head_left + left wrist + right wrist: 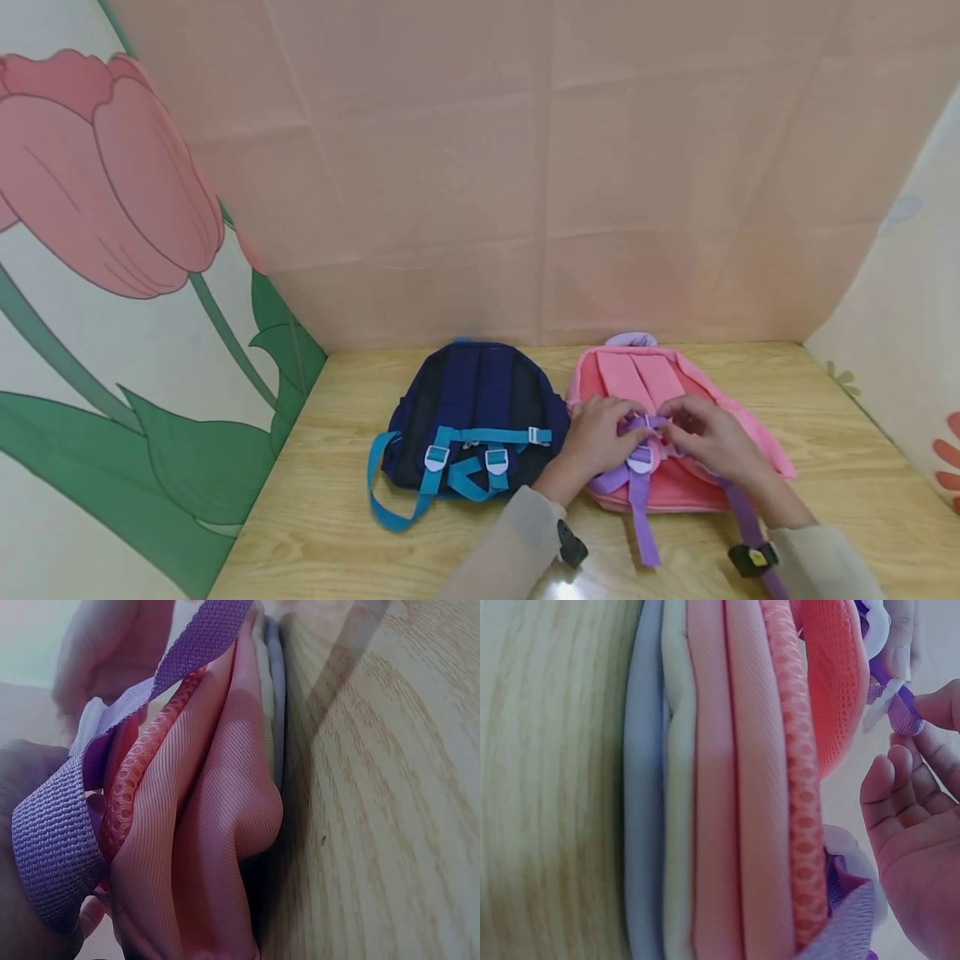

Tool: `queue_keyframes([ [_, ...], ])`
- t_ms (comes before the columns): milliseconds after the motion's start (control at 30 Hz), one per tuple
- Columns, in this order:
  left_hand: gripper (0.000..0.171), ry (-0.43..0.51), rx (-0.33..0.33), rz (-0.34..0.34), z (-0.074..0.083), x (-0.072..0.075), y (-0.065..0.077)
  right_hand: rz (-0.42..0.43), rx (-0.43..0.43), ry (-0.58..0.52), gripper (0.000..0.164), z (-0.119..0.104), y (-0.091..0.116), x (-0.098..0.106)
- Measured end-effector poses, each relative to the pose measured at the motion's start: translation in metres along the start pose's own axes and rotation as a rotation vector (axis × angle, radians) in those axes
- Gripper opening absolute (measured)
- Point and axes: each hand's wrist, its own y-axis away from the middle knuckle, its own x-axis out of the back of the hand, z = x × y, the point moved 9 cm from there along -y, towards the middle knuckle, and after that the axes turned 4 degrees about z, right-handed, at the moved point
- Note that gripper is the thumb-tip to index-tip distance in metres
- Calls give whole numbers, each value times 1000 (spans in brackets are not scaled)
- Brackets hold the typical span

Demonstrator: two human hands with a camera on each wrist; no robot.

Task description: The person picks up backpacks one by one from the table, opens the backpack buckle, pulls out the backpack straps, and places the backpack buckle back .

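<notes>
A pink backpack [618, 496] lies back-panel up on the table, its purple webbing straps [642, 517] loose at the front. Over its middle, my left hand [596, 429] pinches a purple strap beside a white plastic buckle; its fingertips are partly hidden. My right hand [712, 433] holds the purple strap end [906, 716] between thumb and index finger, at a small white buckle [881, 706] in the right wrist view. Another white strap buckle [640, 460] sits just below the hands. In the left wrist view, purple webbing [52, 840] loops in front of the left hand.
Left of the pink bag, nearly touching it, lies a dark blue backpack [476, 375] with teal straps [393, 521] and white buckles. Both rest on a wooden table [315, 492]. A pinkish cloth [540, 167] hangs behind; side panels show printed flowers.
</notes>
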Motion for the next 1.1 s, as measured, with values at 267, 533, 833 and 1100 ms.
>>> queue_keyframes([
  [267, 30, -21, -3, -5, 2, 0, 0, -14, -83, -80, 18, 8, 4, -3],
  [533, 29, -43, -27, -9, 2, -1, 1, -50, 11, -36, 21, 0, 0, -3],
  [833, 29, -53, -35, -7, 2, -2, 1, -46, 118, 59, 21, -11, -5, -2],
  [1100, 31, -38, -45, -8, 1, -2, 1, -42, 70, 9, 23, -1, -3, -3],
])
